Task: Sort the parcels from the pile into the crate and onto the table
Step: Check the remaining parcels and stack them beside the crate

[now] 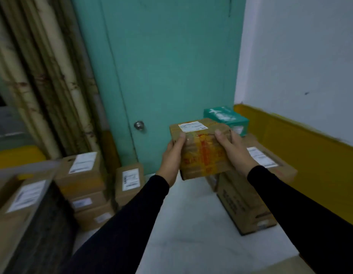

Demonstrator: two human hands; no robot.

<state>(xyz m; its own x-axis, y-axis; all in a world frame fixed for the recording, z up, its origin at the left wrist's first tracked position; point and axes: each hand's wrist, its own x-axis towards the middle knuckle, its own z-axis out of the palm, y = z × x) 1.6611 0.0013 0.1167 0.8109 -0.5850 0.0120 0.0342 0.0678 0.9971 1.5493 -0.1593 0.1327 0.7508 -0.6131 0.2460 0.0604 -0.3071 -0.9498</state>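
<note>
Parcels of brown cardboard with white labels (82,175), stacked at the far left on the floor beside a dark crate wall (43,224); one labelled brown carton (19,202) lying nearest, at the crate, blurred. Further right, another small brown labelled box (130,182) standing just before the teal door (167,66) with round metal knob (139,125).

In the middle, left hand (171,157), black sleeve, curled round the left side of a brown cardboard parcel with yellow-red tape and a white label (201,149); thumb on top. Parcel held in the air, tilted a little, above the white bench surface (191,224). Right hand (235,149), also in black sleeve, gripping the right side of the same parcel, thumb on top near the edge. Both grips grasping it.

To the right, behind the held parcel, a teal-green box (227,117) resting on a large brown carton (247,198) with a white label, on the bench. Beyond, white wall with yellow lower band (310,147).
</note>
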